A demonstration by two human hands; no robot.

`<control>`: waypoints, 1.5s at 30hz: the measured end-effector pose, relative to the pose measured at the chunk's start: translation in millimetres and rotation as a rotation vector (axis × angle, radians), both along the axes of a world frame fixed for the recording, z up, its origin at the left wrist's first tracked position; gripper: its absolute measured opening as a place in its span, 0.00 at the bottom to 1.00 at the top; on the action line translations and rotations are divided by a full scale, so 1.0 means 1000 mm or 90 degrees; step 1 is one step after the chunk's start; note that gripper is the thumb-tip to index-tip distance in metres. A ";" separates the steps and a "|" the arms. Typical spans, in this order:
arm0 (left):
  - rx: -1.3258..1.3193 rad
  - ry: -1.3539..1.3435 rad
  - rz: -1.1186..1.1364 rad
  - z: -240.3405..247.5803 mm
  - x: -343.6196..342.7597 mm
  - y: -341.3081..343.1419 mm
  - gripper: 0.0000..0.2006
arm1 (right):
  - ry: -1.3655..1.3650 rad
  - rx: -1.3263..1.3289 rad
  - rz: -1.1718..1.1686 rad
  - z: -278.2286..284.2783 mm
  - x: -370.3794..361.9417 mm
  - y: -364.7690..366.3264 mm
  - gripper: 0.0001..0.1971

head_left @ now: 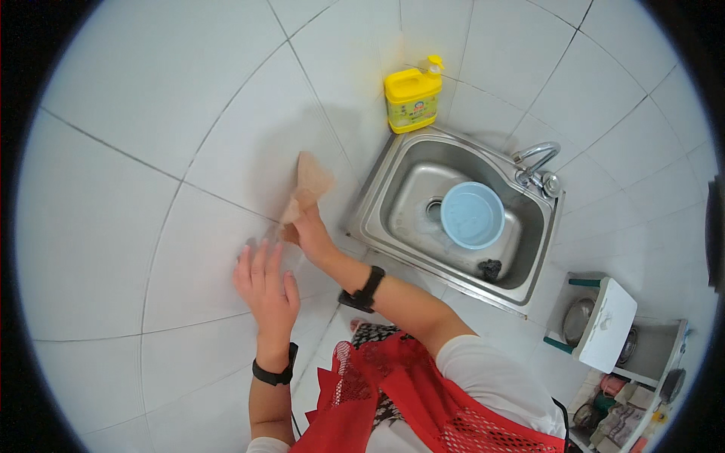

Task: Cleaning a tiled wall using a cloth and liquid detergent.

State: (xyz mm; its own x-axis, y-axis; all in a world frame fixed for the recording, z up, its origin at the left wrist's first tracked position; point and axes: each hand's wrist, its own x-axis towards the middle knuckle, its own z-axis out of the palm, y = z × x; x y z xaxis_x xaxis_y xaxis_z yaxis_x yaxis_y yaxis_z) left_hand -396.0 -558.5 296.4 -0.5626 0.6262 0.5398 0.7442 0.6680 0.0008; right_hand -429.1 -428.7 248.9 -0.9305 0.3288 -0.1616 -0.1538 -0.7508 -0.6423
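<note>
Red mesh vest (423, 400) lowest in frame, left hand (266, 291) open flat on tiled wall (151, 189), right hand (311, 234) pinching tan cloth (308, 185) against it; cloth looks light, limp, best gripped bunched.

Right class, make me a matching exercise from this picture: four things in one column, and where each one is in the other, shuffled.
Things:
1. yellow bottle
2. blue bowl
3. brown cloth
4. tap

Places:
A. inside the sink
B. in the right hand, against the tiled wall
C. on the sink's far right rim
D. in the corner behind the sink

Pairs: 1-D, 2-A, 3-B, 4-C
</note>
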 end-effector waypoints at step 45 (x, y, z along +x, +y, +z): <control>-0.039 -0.021 -0.081 0.020 -0.007 0.011 0.31 | -0.030 0.394 -0.409 -0.056 -0.088 0.071 0.28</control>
State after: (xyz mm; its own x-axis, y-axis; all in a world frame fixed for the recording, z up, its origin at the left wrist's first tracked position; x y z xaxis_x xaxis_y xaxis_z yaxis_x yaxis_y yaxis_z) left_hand -403.4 -547.2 316.0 -0.4928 0.7248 0.4814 0.8234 0.5673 -0.0111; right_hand -517.2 -357.7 192.9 -0.5340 0.8252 0.1840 -0.3887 -0.0464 -0.9202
